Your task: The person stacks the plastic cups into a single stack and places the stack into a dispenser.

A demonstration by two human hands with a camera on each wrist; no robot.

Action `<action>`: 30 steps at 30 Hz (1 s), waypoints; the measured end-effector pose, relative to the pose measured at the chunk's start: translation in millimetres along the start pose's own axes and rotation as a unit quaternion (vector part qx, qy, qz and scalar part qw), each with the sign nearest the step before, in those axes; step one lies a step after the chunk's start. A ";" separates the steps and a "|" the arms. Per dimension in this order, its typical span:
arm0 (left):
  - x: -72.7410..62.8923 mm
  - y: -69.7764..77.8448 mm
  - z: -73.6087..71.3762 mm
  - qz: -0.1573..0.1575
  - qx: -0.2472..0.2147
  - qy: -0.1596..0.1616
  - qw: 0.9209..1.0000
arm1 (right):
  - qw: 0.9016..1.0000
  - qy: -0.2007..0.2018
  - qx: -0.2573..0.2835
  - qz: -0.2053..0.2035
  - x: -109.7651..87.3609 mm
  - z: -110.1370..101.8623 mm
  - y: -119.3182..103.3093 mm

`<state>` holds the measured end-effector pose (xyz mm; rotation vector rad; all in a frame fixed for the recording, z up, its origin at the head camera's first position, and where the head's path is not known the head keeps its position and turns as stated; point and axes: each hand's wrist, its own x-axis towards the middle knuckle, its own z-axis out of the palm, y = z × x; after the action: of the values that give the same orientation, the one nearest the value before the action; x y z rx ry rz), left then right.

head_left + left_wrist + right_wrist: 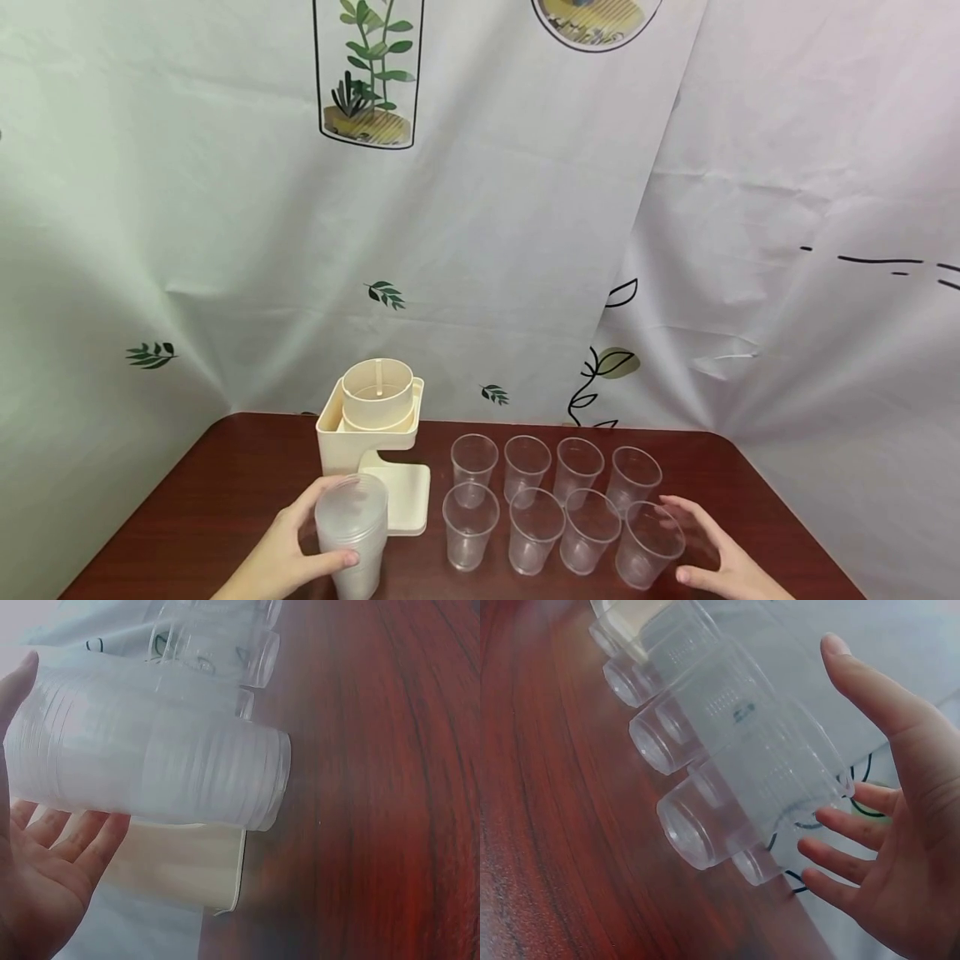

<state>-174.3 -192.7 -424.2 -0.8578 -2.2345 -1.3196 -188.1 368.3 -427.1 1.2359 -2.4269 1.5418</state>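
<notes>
Table (165, 525): cups (536, 533) between hands (283, 543) (726, 560), stack (354, 521) in left.

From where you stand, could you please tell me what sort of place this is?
Probably a makeshift tabletop workspace: a reddish-brown table before a printed sheet, with clear cups standing in two rows.

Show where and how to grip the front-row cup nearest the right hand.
Grip the clear plastic cup by its wall just below the rim, probably best from the right. It stands upright and flares upward, so the rim should resist slipping; another front-row cup stands to its left, a back-row cup behind, the right hand at its right.
</notes>
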 end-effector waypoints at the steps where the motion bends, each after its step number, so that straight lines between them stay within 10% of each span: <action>1: 0.3 0.4 -0.3 -0.001 0.008 0.001 1.000 | 1.000 -0.008 0.018 0.000 0.0 0.0 0.3; 8: 0.2 0.4 -0.5 -0.004 0.005 -0.001 1.000 | 0.991 -0.040 0.131 0.001 2.6 2.2 3.3; 30: 1.6 1.6 -4.1 -0.058 -0.072 -0.037 0.995 | 0.999 0.035 0.012 -0.001 9.9 18.9 6.3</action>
<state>-174.2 -195.2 -420.3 -0.8499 -2.2986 -1.5434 -191.7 349.0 -437.7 1.1662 -2.3708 1.5894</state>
